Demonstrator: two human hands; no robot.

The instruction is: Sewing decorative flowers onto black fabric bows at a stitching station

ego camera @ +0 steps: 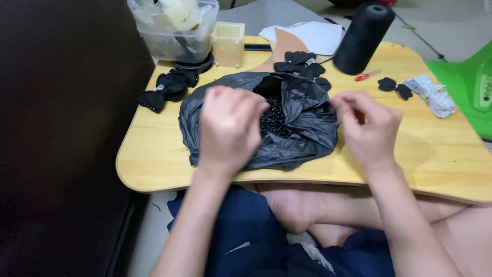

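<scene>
A black plastic bag (302,128) lies open on a light wooden lap table (154,159), with small black beads (272,123) showing in its opening. My left hand (228,128) rests over the bag's left side, fingers curled down toward the beads; what it pinches is hidden. My right hand (366,125) hovers at the bag's right edge with thumb and fingertips pinched together, possibly on something tiny that I cannot make out.
A tall black thread cone (363,38) stands at the back. Black fabric bows (166,90), black petal pieces (300,64), silver bead trim (430,92), a small red-handled tool (366,77), a clear plastic tub (174,28) and a green object (469,87) surround the bag.
</scene>
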